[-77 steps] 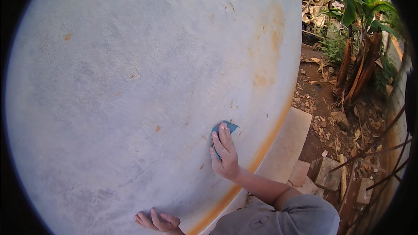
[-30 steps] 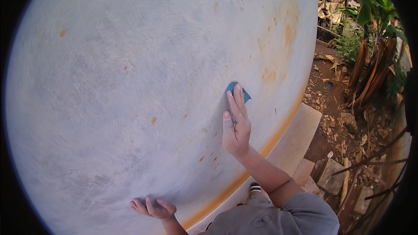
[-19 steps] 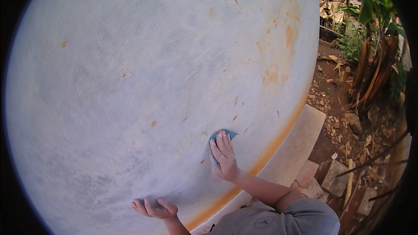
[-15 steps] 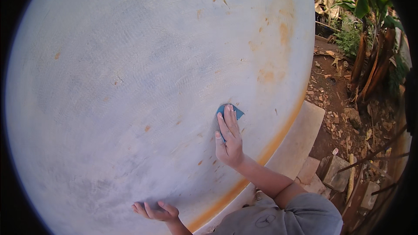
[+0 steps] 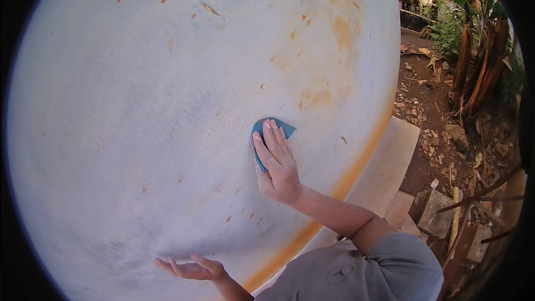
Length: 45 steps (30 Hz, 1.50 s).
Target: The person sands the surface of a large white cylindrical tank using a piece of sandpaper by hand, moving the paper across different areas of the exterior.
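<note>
Blue sandpaper (image 5: 288, 130) is held against the white wall (image 5: 139, 106) by the right hand (image 5: 280, 170); near left, the left hand (image 5: 195, 269) is open. Uneven finger pressure could fold the sandpaper's exposed corner.

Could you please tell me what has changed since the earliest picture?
The right hand has moved up and leftward across the pale surface, bringing the blue sheet along; the left hand has straightened its fingers. The view has shifted. The right hand still has the sheet under its fingers; the left stays empty.
</note>
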{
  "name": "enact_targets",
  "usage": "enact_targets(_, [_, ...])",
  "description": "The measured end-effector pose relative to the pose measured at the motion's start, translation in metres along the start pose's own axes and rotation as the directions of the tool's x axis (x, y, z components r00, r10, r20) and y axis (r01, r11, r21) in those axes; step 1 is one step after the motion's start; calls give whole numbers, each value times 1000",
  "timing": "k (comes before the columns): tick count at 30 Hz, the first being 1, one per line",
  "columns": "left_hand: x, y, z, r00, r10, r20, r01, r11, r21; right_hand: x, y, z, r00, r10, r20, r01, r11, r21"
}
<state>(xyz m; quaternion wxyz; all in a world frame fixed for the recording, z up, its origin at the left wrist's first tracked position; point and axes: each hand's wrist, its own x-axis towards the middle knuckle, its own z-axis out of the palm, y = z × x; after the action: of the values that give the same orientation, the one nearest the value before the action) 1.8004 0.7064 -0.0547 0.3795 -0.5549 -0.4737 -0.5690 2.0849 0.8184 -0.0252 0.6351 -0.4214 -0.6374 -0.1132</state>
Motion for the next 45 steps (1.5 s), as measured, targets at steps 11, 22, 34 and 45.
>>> enact_targets(11, [58,73,48,962,238,130,-248,967,62,-17,30,-27,854,-381,355,264,904,337])
enact_targets(22, [172,97,81,903,412,118,-425,897,119,-28,30,-19,741,-603,295,431,764,480])
enact_targets(34, [168,92,91,913,408,6,-395,878,270,-29,55,-24,672,-684,286,423,670,610])
enact_targets(45, [168,103,98,912,408,41,-401,868,292,0,81,-39,863,-466,193,348,827,441])
